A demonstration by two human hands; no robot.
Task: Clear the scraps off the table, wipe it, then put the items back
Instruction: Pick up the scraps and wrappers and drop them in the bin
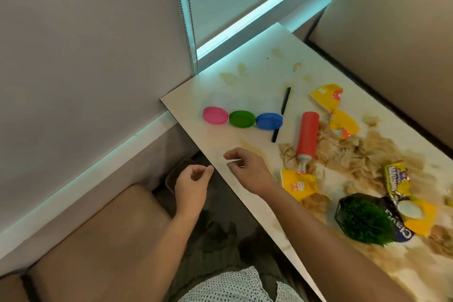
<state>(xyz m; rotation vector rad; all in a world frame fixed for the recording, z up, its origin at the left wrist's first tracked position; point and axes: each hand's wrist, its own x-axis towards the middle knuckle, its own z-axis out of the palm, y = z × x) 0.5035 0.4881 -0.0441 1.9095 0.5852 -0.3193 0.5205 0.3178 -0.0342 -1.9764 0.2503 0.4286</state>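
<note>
Crumpled brown scraps (382, 152) and torn yellow wrappers (326, 95) lie across the right half of the worktop (245, 86). A red bottle (307, 135) lies on its side among them. Its long axis runs from the far side toward the person, with the nozzle at the near end, touching the scraps. Just left of it a black straw (282, 113) lies nearly parallel. A pink lid (215, 115), a green lid (242, 119) and a blue lid (269, 120) sit in a touching row, the blue one against the straw. A grassy plant (362, 220) stands near the worktop's near edge.

The right hand (247, 167) hovers over the worktop's near edge with curled fingers and a narrow grip; whether it pinches anything cannot be told. The left hand (192, 185) hangs just off the edge, its grip loose and holding nothing.
</note>
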